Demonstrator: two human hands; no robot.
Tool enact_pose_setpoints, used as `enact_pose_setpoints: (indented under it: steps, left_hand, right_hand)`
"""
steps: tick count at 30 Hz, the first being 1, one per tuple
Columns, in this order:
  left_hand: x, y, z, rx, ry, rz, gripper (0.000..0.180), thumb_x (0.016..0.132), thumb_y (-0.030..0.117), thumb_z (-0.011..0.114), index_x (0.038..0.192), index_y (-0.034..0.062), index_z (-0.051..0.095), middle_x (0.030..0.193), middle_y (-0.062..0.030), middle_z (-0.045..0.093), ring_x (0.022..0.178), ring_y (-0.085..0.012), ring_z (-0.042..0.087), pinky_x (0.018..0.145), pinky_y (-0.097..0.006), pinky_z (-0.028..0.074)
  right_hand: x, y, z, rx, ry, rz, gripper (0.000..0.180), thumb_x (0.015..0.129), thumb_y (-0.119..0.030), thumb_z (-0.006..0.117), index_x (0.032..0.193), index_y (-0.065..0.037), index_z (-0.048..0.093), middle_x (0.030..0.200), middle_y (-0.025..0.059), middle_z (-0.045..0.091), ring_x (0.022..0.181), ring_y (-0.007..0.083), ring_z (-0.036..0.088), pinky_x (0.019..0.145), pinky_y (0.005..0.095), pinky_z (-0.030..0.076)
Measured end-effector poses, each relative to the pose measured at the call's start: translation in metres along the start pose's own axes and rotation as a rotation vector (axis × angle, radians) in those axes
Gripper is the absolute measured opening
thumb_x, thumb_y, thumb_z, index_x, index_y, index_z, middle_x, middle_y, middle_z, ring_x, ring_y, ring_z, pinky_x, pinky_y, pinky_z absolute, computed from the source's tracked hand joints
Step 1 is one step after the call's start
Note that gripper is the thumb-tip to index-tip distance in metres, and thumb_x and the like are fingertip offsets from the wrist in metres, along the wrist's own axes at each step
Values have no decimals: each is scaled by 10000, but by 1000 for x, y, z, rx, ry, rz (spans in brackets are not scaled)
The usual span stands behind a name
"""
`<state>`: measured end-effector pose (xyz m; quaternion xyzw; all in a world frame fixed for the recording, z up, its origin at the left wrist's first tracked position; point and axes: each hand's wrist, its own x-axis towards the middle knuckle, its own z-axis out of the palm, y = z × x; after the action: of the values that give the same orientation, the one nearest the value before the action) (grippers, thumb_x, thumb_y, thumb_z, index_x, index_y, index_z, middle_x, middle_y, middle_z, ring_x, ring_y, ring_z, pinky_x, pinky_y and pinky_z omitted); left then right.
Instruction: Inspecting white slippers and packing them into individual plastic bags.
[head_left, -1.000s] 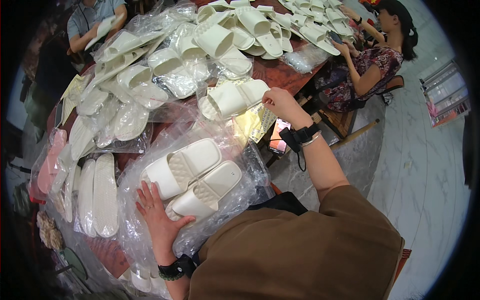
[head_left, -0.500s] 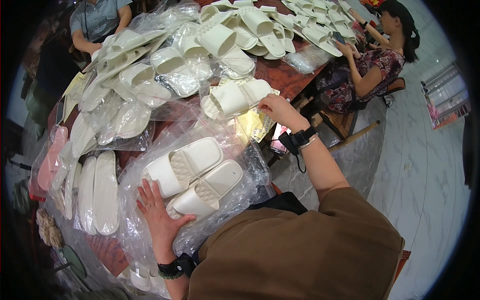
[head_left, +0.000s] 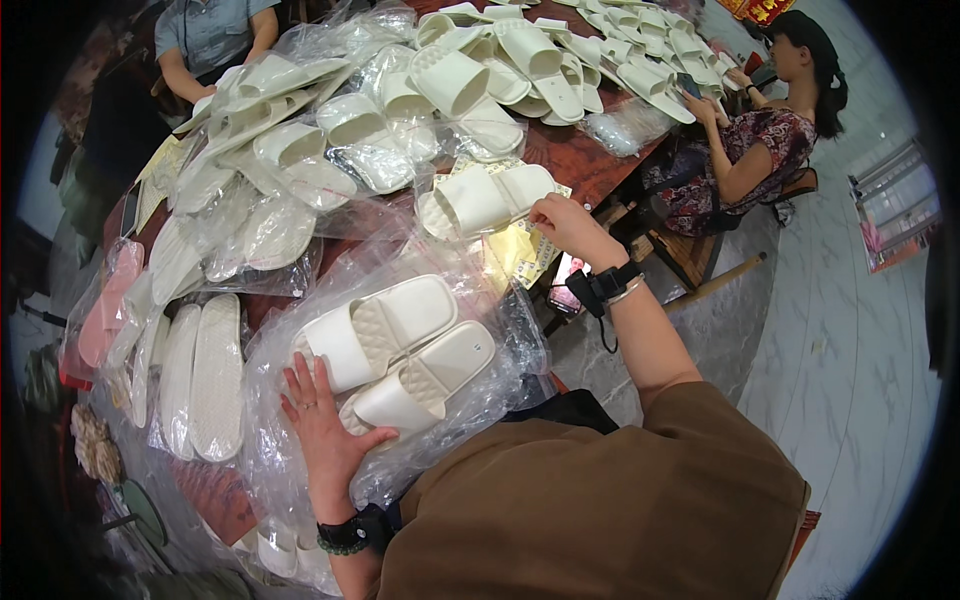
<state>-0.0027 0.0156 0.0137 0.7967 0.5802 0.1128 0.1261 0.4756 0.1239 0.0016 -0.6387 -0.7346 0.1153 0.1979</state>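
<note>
A pair of white slide slippers, a nearer slipper (head_left: 425,385) and a farther slipper (head_left: 345,345), lies side by side on clear plastic bags (head_left: 270,400). My left hand (head_left: 335,440) rests with fingers spread at their toe ends, thumb against the nearer one. Farther off, another white slipper (head_left: 475,200) lies on printed label sheets (head_left: 545,265) with a yellow slip (head_left: 510,250) among them. Beside its heel end, my right hand (head_left: 570,228) has its fingers curled and pinched together over the sheets. Whatever is between those fingertips is hidden.
A large heap of pale slippers (head_left: 450,80), many bagged, covers the far table. Bagged white slippers (head_left: 215,380) and pink slippers (head_left: 110,300) lie at left. A lit phone (head_left: 567,280) sits by my right wrist. One person (head_left: 740,150) sits at right, another (head_left: 215,40) far left.
The scene has shifted slightly rightward in view. Both my hands keep nearly the same pose and place relative to the slippers.
</note>
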Motion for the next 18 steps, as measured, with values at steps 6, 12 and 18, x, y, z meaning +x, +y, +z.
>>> enact_pose_setpoints:
  steps: [6, 12, 18]
  left_hand:
    - [0, 0, 0, -4, -2, -3, 1452, 498, 850, 688, 1594, 59, 159, 1665, -196, 136, 1532, -439, 62, 1185, -654, 38]
    - [1, 0, 1, 2, -14, -12, 1460, 490, 847, 693, 1595, 60, 154, 1666, -195, 129, 1533, -437, 54, 1184, -657, 42]
    - [1, 0, 1, 0, -5, -5, 1459, 488, 846, 696, 1594, 59, 159, 1667, -198, 122, 1534, -436, 54, 1183, -658, 44]
  right_hand:
    - [1, -2, -2, 10, -20, 20, 99, 854, -60, 644, 951, -44, 636, 927, 126, 621, 897, 321, 634, 785, 405, 515]
    - [0, -1, 1, 36, -6, 14, 95, 854, -55, 641, 944, -38, 616, 935, 128, 618, 895, 326, 629, 785, 409, 512]
    - [1, -6, -2, -5, -28, 27, 100, 858, -59, 639, 955, -40, 624, 930, 132, 613, 904, 330, 621, 794, 410, 508]
